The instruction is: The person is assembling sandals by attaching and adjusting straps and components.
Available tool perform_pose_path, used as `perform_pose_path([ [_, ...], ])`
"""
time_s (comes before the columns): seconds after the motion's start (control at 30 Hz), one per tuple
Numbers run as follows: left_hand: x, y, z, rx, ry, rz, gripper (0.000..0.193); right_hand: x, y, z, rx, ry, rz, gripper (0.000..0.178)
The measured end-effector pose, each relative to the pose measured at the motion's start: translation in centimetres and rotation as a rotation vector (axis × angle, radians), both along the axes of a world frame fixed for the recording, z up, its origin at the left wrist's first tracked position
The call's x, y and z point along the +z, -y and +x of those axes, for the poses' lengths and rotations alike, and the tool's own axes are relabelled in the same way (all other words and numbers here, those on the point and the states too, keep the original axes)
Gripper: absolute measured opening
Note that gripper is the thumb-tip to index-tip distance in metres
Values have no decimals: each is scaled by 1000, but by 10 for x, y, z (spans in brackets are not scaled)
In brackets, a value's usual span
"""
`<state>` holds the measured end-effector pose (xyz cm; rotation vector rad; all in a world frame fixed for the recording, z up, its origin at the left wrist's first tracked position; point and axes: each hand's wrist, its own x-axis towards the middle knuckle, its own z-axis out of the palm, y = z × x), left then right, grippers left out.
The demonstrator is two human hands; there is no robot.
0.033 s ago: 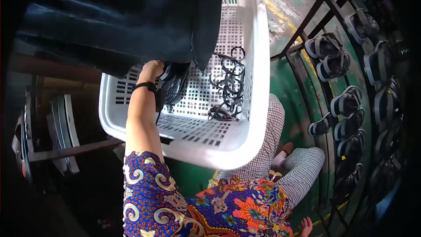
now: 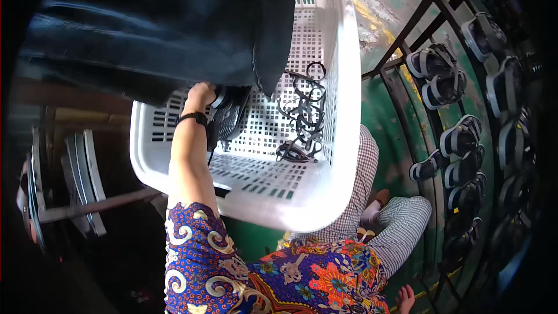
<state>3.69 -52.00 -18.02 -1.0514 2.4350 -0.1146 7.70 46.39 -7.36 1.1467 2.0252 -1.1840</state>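
Black shoe-like piece (image 2: 231, 120) lay inside white basket (image 2: 290, 214), at left hand's (image 2: 201, 92) 4 o'clock, just beside it; long axis roughly 1-to-7. Left was nearer; its fingers were hidden, grip couldn't be told. Right hand (image 2: 405, 299), far off at 5 o'clock, hung loosely open, nothing visible in it. Piece looked dark, textured, partly covered.

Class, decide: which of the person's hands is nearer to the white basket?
Left. The left hand reaches over the left part of the basket; the right hand is at the picture's lower right, apart from it.
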Motion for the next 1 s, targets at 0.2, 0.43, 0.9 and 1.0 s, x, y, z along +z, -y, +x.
perform_pose_path([
  [0.2, -69, 30, 21, 267, -273, 137, 39, 10, 69, -93, 375, 51, 58, 37],
  [0.43, -3, -44, -52, 486, 95, 675, 34, 40, 188, -151, 604, -138, -65, 37],
  [0.9, 284, -251, -7, 226, -722, 1189, 21, 98, 362, -132, 1087, -307, -978, 47],
  [1.0, 315, -337, 7, -38, -738, 985, 23, 104, 382, -118, 793, -290, -1332, 79],
])
